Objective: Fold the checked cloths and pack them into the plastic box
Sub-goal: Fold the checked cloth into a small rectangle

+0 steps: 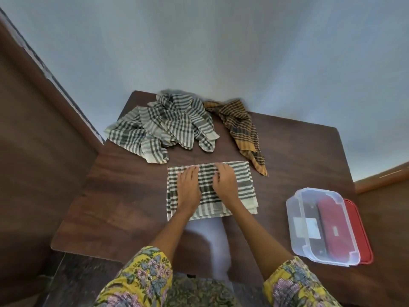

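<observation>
A green-and-white checked cloth (241, 187) lies folded flat in the middle of the wooden table (124, 196). My left hand (189, 185) presses on its left half with straight fingers. Beside it, my right hand (224, 180) rests on the cloth's middle with its fingers bent at the far fold; whether it pinches the fabric is unclear. Behind lies a crumpled heap of green checked cloths (163, 125), and an orange-and-black checked cloth (241, 127) to its right. The clear plastic box (321, 227) stands at the front right, nothing in it.
A red lid (363, 231) lies under the box's right side. A dark wooden panel (39, 151) rises close to the table's left edge. A pale wall stands behind the table. The near table edge meets my flowered sleeves (141, 278).
</observation>
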{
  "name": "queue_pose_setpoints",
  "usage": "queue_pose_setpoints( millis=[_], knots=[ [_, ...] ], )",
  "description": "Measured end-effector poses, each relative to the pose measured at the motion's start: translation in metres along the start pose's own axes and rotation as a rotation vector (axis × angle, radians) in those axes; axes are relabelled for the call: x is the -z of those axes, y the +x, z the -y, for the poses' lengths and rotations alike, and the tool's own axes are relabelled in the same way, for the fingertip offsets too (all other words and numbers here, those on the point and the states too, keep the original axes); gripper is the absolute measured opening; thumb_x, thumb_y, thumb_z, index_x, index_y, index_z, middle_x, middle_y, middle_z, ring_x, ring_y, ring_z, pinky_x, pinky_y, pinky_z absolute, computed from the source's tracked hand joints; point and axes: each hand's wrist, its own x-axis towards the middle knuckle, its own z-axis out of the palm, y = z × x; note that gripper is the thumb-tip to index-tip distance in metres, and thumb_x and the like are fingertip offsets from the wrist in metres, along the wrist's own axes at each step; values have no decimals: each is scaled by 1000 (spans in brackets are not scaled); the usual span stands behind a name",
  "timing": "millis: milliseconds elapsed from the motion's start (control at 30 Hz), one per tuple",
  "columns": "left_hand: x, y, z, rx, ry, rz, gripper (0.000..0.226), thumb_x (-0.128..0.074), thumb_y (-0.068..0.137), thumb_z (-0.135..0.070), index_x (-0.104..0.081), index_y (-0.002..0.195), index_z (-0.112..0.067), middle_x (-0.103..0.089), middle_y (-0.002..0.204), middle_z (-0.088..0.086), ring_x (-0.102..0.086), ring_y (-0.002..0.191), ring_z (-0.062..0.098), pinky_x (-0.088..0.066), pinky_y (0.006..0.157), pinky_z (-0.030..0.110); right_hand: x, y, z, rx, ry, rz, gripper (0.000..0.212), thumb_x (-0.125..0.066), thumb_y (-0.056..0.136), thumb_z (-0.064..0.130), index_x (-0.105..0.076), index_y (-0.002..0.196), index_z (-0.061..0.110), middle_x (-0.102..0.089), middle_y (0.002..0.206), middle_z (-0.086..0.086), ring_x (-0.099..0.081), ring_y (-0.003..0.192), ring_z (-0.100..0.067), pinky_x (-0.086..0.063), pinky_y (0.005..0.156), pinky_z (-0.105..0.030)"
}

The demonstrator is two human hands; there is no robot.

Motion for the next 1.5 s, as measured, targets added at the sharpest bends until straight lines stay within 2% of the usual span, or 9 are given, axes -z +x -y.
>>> queue_pose_setpoints(
  millis=[233, 433, 567, 700, 800, 1033, 1200, 1400, 1500],
  knots=[
    [20, -13, 38, 306, -214, -81, 25, -52, 90, -8, -50, 115, -5, -53, 120, 13, -47, 114, 28, -38, 94, 37, 18, -28, -45, -282, -161, -118, 32, -53, 87, 9, -54, 119, 12, -55, 118, -8, -48, 109, -23, -38, 92, -33],
    [54, -14, 28, 616, -88, 182, 34, -52, 94, -26, -55, 118, -2, -58, 125, 18, -56, 116, 35, -47, 90, 39, 47, -25, -57, -631, -221, -69, 61, -64, 81, 47, -46, 123, 6, -56, 122, -15, -49, 116, -32, -38, 94, -44],
    [79, -12, 22, 712, -33, 542, 31, -49, 93, -19, -64, 112, 1, -72, 104, 13, -72, 93, 25, -58, 80, 32, 60, -20, -69, -694, -140, 119, 46, -70, 75, 51, -54, 89, 11, -63, 98, -11, -57, 101, -30, -39, 86, -38],
    [81, -16, 10, 797, -67, 792, 41, -47, 96, -38, -56, 111, 0, -72, 100, 6, -68, 105, 18, -53, 94, 28, 71, -23, -73, -728, 131, 199, 56, -79, 71, 40, -33, 49, 17, -38, 53, -1, -37, 50, -16, -26, 49, -28],
    [71, -19, 7, 740, -60, 709, 21, -58, 90, -29, -61, 89, -8, -70, 83, 2, -70, 98, 16, -54, 92, 28, 81, -20, -74, -674, 198, 157, 51, -79, 71, 30, -35, 47, 18, -38, 51, 1, -39, 50, -15, -28, 50, -29],
    [70, -17, 4, 814, -520, 449, 27, -61, 82, 1, -60, 109, 3, -64, 103, 19, -67, 94, 33, -58, 81, 43, 94, -18, -72, -608, 325, 214, 35, -74, 78, 15, -43, 62, 16, -47, 64, 0, -46, 58, -14, -39, 49, -27],
    [87, -10, 2, 824, -656, 490, 26, -49, 88, 15, -49, 113, 8, -55, 106, 22, -58, 69, 26, -51, 36, 26, 99, -13, -66, -761, 466, 412, 32, -68, 82, 4, -44, 63, 12, -51, 69, -7, -56, 68, -20, -48, 52, -31],
    [125, -1, 12, 793, -801, 736, 29, -43, 92, 12, -57, 85, -13, -56, 80, 5, -62, 56, 10, -53, 42, 17, 107, -3, -61, -843, 588, 382, 9, -58, 90, 8, -53, 84, 4, -59, 72, -10, -63, 47, -15, -48, 36, -20],
    [113, -11, 24, 790, -593, 778, 37, -40, 91, 17, -60, 110, -7, -55, 80, 5, -56, 68, 10, -53, 65, 20, 93, -16, -68, -827, 417, 480, 20, -58, 87, 0, -49, 70, 3, -54, 78, -15, -65, 64, -25, -52, 57, -29]
  ],
)
